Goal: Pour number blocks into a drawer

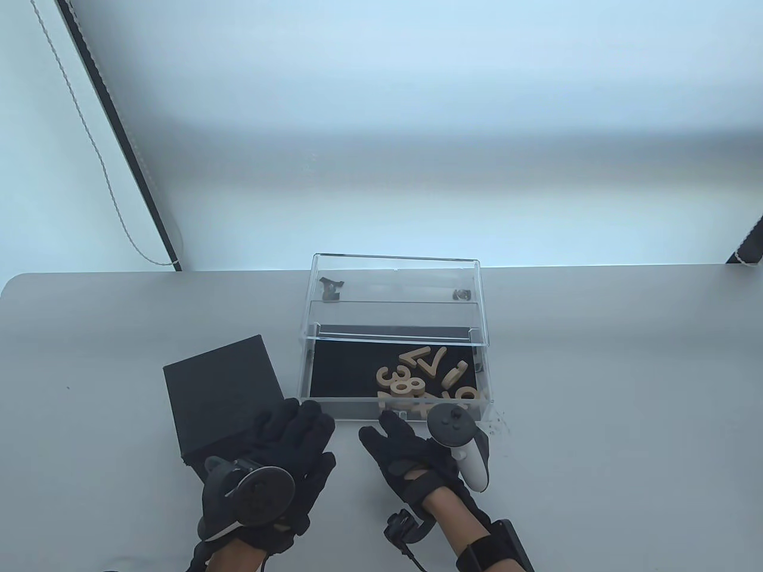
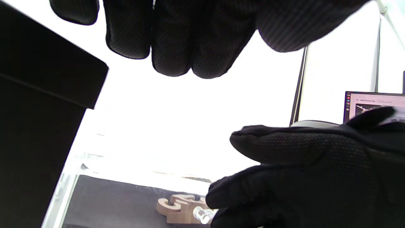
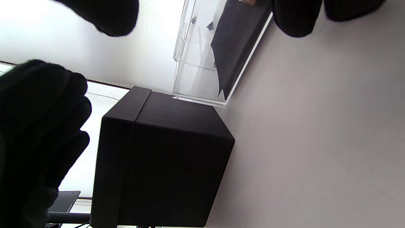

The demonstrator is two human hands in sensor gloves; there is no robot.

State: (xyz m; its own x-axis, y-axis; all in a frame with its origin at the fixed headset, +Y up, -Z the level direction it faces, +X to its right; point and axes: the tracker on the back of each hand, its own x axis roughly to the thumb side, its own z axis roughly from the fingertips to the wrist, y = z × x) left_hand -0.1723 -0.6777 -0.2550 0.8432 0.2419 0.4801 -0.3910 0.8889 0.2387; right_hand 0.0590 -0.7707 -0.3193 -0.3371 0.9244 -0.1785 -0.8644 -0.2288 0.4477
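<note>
A clear drawer (image 1: 343, 407) with a black liner stands pulled out of its clear case (image 1: 393, 262). Several wooden number blocks (image 1: 420, 378) lie in its right half; they also show in the left wrist view (image 2: 175, 205). A black box (image 1: 220, 390) sits on the table left of the drawer. My left hand (image 1: 307, 432) is open and empty beside the box's right edge. My right hand (image 1: 381, 428) is open, with its fingertips at the drawer's front by the small knob (image 2: 202, 214). The thumb stays apart from the fingers.
The grey table (image 1: 596, 387) spreads to both sides. A small dark piece (image 1: 329, 288) and a small fitting (image 1: 461, 294) sit inside the case's back. A laptop screen (image 2: 370, 103) shows at the far right of the left wrist view.
</note>
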